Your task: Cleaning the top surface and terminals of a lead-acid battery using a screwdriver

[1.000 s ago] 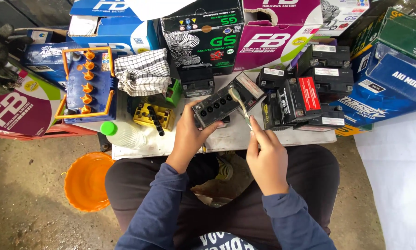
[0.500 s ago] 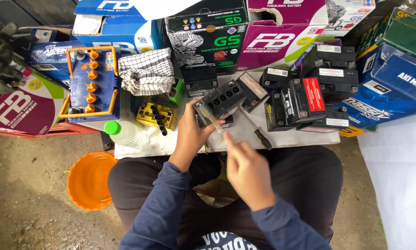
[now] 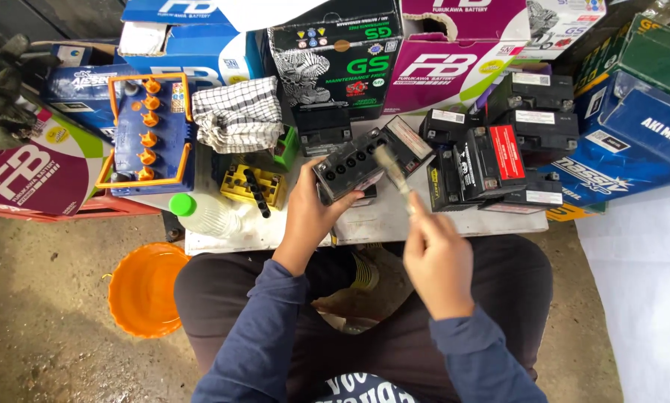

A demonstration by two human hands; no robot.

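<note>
Two hands at frame centre, both mine. Left hand [image 3: 310,216]: fingers curled and pressed around the lower end of a small black battery [image 3: 350,166], which I hold tilted above the white table [image 3: 380,220], its top face with a row of round cell openings turned toward me. Right hand [image 3: 436,250]: fingers closed together, pinching the handle of a brush [image 3: 392,170]; the shaft runs up and to the left, and its pale head, blurred, lies at the upper right corner of the battery, on or just over the top face; I cannot tell which.

Just right of the held battery: a cluster of further black batteries [image 3: 499,157], one with a red label, standing and stacked on the table. Behind it, at upper centre: another black battery before a black-and-green carton [image 3: 335,52], with a magenta carton [image 3: 454,60] just beside to the right. Left of centre: a yellow cap strip [image 3: 251,186], a green-capped plastic bottle [image 3: 201,213] lying on its side at the table edge, and a checked cloth [image 3: 234,112]. Upper left: a blue battery [image 3: 148,134] with orange caps and an orange frame. Lower left, on the ground: an orange basin [image 3: 145,287]. Right edge: blue cartons [image 3: 633,134].
</note>
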